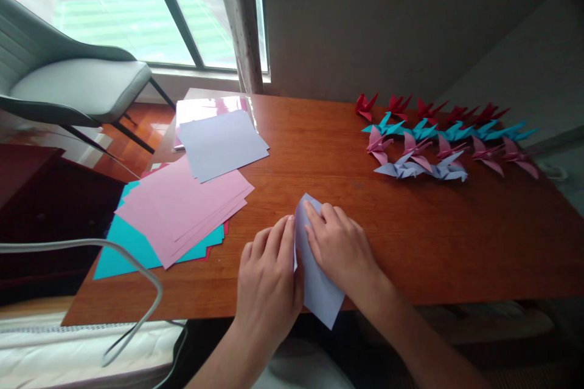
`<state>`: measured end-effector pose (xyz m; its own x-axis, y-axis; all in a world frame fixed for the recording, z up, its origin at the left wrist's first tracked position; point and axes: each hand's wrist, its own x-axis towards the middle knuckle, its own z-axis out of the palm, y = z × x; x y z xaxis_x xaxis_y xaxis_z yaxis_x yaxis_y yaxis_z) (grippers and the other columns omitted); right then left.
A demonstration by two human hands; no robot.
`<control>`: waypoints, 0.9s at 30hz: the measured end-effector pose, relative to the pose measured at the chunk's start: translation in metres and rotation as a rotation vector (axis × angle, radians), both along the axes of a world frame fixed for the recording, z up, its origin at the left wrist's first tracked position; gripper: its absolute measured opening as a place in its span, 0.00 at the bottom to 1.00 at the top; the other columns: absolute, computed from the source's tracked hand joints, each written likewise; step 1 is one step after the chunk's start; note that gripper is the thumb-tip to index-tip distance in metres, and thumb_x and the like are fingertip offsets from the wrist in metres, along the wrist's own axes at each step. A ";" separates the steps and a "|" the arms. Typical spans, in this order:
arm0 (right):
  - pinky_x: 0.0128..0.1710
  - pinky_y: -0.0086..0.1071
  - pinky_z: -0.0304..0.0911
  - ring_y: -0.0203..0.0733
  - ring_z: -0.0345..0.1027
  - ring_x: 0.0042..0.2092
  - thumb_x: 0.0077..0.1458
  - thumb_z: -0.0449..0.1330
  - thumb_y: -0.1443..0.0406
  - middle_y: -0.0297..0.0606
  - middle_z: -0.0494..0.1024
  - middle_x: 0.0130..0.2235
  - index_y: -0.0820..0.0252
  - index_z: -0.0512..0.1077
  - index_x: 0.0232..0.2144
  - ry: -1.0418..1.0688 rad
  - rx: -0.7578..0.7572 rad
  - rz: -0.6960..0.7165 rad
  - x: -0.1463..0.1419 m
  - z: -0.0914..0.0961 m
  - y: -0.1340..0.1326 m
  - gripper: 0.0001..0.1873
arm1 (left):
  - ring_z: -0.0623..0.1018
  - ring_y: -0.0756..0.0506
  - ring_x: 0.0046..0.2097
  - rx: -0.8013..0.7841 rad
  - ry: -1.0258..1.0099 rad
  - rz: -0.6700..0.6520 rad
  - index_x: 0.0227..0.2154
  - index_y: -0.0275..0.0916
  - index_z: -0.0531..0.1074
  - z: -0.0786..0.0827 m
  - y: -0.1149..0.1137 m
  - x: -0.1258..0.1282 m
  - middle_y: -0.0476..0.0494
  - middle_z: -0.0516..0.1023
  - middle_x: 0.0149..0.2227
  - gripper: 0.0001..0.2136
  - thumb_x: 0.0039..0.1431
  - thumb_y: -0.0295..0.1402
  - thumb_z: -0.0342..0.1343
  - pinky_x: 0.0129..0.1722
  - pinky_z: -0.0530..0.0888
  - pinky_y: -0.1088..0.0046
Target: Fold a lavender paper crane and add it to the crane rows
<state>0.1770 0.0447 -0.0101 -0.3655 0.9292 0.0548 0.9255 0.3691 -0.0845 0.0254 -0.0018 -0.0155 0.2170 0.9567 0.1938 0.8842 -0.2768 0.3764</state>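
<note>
A folded sheet of lavender paper (pixel 322 292) lies at the table's near edge, its lower corner jutting past that edge. My left hand (pixel 269 273) is at its left side, fingers together and curved, with the thumb against the paper's edge. On the paper's upper right part rests my right hand (pixel 340 243), its fingers bent and pressing down near the top corner. What the left fingertips and the underside of the paper do is partly hidden.
Left on the wooden table (pixel 301 134) lie lavender sheets (pixel 223 146), pink sheets (pixel 182 206) and blue sheets (pixel 123 255). Rows of paper cranes in red (pixel 429 110), blue (pixel 422 129), pink (pixel 416 151) and lavender (pixel 404 168) stand right. A grey cable (pixel 155 282) loops at lower left.
</note>
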 end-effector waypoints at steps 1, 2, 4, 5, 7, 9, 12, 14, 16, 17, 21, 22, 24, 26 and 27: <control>0.38 0.40 0.71 0.50 0.71 0.43 0.66 0.53 0.64 0.47 0.77 0.44 0.60 0.64 0.63 0.000 0.001 -0.004 0.000 0.000 0.001 0.24 | 0.71 0.33 0.58 0.003 0.029 -0.004 0.66 0.32 0.59 -0.001 -0.001 0.000 0.32 0.70 0.63 0.27 0.64 0.28 0.48 0.52 0.71 0.52; 0.38 0.39 0.71 0.50 0.71 0.43 0.66 0.53 0.64 0.47 0.77 0.44 0.59 0.64 0.63 0.001 0.001 -0.006 -0.001 0.000 0.001 0.24 | 0.71 0.33 0.59 0.008 0.052 -0.009 0.67 0.31 0.57 -0.003 -0.002 0.000 0.32 0.69 0.64 0.28 0.63 0.27 0.48 0.53 0.70 0.52; 0.37 0.39 0.71 0.50 0.71 0.43 0.66 0.53 0.64 0.48 0.77 0.44 0.60 0.64 0.63 0.002 -0.005 -0.009 -0.001 0.000 0.002 0.24 | 0.69 0.33 0.61 0.020 0.098 -0.022 0.67 0.29 0.55 -0.005 -0.004 0.000 0.32 0.67 0.65 0.29 0.63 0.25 0.47 0.54 0.68 0.53; 0.37 0.39 0.70 0.50 0.71 0.43 0.66 0.53 0.64 0.48 0.77 0.44 0.61 0.64 0.63 0.002 -0.010 -0.009 0.000 -0.001 0.002 0.24 | 0.68 0.33 0.62 0.027 0.122 -0.035 0.67 0.28 0.55 -0.006 -0.004 0.000 0.32 0.67 0.66 0.29 0.64 0.24 0.47 0.55 0.67 0.54; 0.37 0.39 0.70 0.50 0.71 0.43 0.67 0.52 0.63 0.48 0.77 0.44 0.61 0.62 0.65 0.003 -0.016 -0.003 0.000 0.000 0.002 0.25 | 0.66 0.34 0.64 0.041 0.168 -0.065 0.67 0.28 0.56 -0.007 -0.005 -0.001 0.34 0.64 0.67 0.28 0.64 0.21 0.45 0.56 0.65 0.55; 0.37 0.38 0.69 0.50 0.70 0.42 0.68 0.51 0.64 0.47 0.77 0.44 0.57 0.60 0.66 0.007 -0.016 0.012 0.002 0.000 0.001 0.26 | 0.64 0.35 0.66 0.048 0.203 -0.102 0.67 0.30 0.58 -0.007 -0.005 -0.002 0.37 0.62 0.69 0.28 0.64 0.21 0.45 0.58 0.63 0.56; 0.36 0.38 0.68 0.50 0.69 0.42 0.67 0.52 0.66 0.46 0.77 0.43 0.53 0.59 0.67 0.004 -0.020 0.037 0.004 0.000 0.000 0.27 | 0.62 0.37 0.68 0.038 0.226 -0.160 0.67 0.33 0.59 -0.005 -0.004 -0.002 0.41 0.59 0.70 0.28 0.64 0.23 0.46 0.60 0.62 0.57; 0.37 0.39 0.68 0.50 0.69 0.42 0.67 0.52 0.67 0.46 0.77 0.43 0.53 0.60 0.67 0.000 -0.028 0.039 0.004 0.000 0.000 0.27 | 0.60 0.38 0.69 0.021 0.222 -0.196 0.67 0.33 0.58 -0.004 -0.004 -0.002 0.41 0.57 0.71 0.28 0.63 0.24 0.47 0.61 0.60 0.57; 0.38 0.39 0.69 0.50 0.69 0.42 0.67 0.52 0.68 0.47 0.77 0.43 0.54 0.61 0.66 0.004 -0.034 0.033 0.005 -0.001 0.000 0.27 | 0.59 0.38 0.70 0.012 0.208 -0.219 0.67 0.32 0.58 -0.003 -0.005 -0.001 0.40 0.56 0.71 0.29 0.63 0.25 0.48 0.63 0.58 0.56; 0.38 0.39 0.69 0.50 0.69 0.42 0.67 0.52 0.68 0.47 0.76 0.44 0.55 0.62 0.66 0.007 -0.039 0.028 0.005 -0.001 0.000 0.26 | 0.58 0.38 0.70 0.014 0.201 -0.223 0.67 0.31 0.58 -0.003 -0.006 0.000 0.39 0.56 0.71 0.28 0.64 0.26 0.47 0.64 0.57 0.56; 0.39 0.39 0.68 0.50 0.69 0.43 0.68 0.52 0.67 0.47 0.76 0.44 0.56 0.62 0.66 0.001 -0.066 0.017 0.004 0.000 0.001 0.26 | 0.58 0.37 0.71 0.052 0.181 -0.218 0.67 0.27 0.57 -0.006 -0.009 0.005 0.34 0.56 0.71 0.28 0.68 0.34 0.47 0.67 0.54 0.55; 0.39 0.39 0.68 0.50 0.69 0.43 0.68 0.52 0.66 0.47 0.76 0.43 0.55 0.62 0.66 -0.007 -0.075 0.012 0.003 0.000 0.001 0.26 | 0.58 0.36 0.70 0.064 0.176 -0.218 0.67 0.26 0.56 -0.007 -0.010 0.007 0.32 0.56 0.71 0.29 0.68 0.36 0.48 0.67 0.53 0.54; 0.39 0.38 0.68 0.49 0.69 0.44 0.68 0.52 0.66 0.46 0.76 0.44 0.55 0.62 0.66 -0.020 -0.089 0.001 0.002 0.001 0.002 0.26 | 0.59 0.35 0.70 0.088 0.167 -0.222 0.67 0.25 0.56 -0.008 -0.012 0.008 0.30 0.57 0.70 0.31 0.67 0.40 0.50 0.68 0.53 0.54; 0.39 0.37 0.68 0.49 0.69 0.44 0.68 0.53 0.66 0.46 0.76 0.44 0.56 0.62 0.66 -0.028 -0.095 -0.005 0.002 0.002 0.002 0.26 | 0.59 0.35 0.70 0.104 0.161 -0.226 0.67 0.24 0.57 -0.009 -0.014 0.010 0.29 0.58 0.70 0.32 0.66 0.42 0.50 0.68 0.52 0.54; 0.40 0.37 0.68 0.49 0.69 0.44 0.67 0.53 0.66 0.46 0.76 0.44 0.56 0.61 0.66 -0.031 -0.095 -0.005 0.002 0.002 0.003 0.26 | 0.59 0.35 0.70 0.105 0.160 -0.228 0.66 0.24 0.58 -0.009 -0.014 0.010 0.29 0.58 0.70 0.32 0.66 0.42 0.51 0.68 0.51 0.54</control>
<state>0.1787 0.0472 -0.0085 -0.3611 0.9314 -0.0448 0.9301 0.3563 -0.0898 0.0353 -0.0157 -0.0248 0.4596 0.8563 0.2356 0.8406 -0.5050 0.1958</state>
